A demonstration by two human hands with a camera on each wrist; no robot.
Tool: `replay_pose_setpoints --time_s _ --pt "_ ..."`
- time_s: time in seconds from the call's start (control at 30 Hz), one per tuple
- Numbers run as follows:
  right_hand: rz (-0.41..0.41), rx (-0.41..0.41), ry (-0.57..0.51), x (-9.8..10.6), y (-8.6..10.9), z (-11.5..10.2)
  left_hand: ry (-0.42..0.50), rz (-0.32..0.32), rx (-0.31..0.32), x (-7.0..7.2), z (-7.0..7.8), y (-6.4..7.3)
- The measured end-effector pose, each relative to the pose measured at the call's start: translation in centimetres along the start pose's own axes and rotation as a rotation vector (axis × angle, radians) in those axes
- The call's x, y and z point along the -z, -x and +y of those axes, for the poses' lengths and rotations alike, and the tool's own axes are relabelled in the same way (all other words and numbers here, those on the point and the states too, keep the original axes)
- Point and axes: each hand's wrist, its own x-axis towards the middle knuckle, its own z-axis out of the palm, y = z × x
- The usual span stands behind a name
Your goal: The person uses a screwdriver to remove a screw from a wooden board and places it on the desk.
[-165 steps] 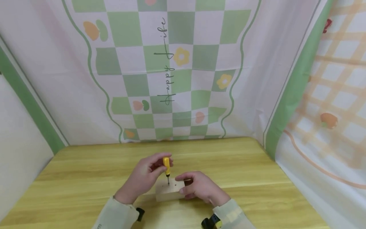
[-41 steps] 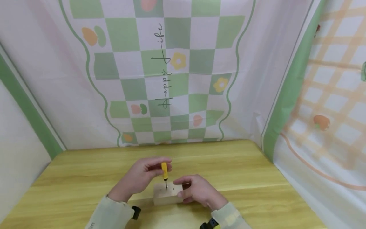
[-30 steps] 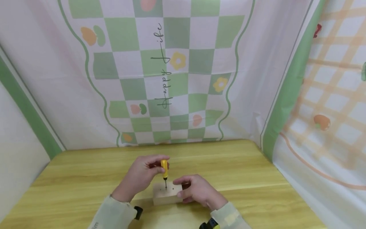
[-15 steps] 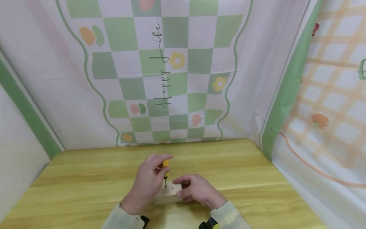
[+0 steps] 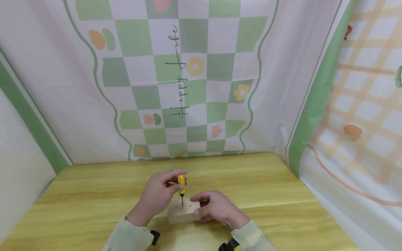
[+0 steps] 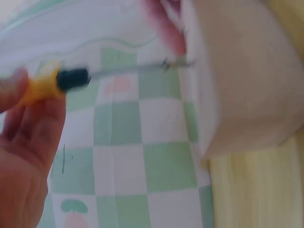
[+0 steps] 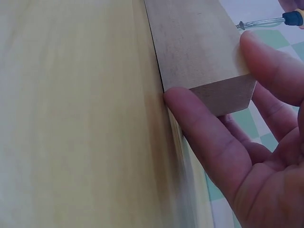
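Note:
With thumb and fingers, my left hand (image 5: 155,195) pinches the yellow handle of a small screwdriver (image 5: 181,181), held upright over a pale wooden block (image 5: 184,218). In the left wrist view the screwdriver's thin shaft meets a screw (image 6: 179,63) that stands partly out of the block's face. Small dark spots mark the block's top on either side of the shaft. My right hand (image 5: 221,209) grips the block's right end; the right wrist view has its thumb (image 7: 270,66) on the edge of the top face and a finger (image 7: 209,128) low at the end.
The block rests on a wood-grain table (image 5: 267,188). A green and white checked cloth (image 5: 196,104) hangs behind the far edge, and an orange-checked cloth (image 5: 361,104) hangs at the right. Black wrist devices show at both sleeves.
My left hand has turned back and forth at the screwdriver handle, rolling inward half a second ago and back out now. The right hand and block stay nearly still.

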Motion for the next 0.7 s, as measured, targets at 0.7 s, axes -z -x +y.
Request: replay_pose_setpoints --time_s 0.7 --pt "0.004 -0.001 -0.003 0.1 0.0 -0.1 0.020 -0.051 -0.191 0.5 -1.4 0.1"
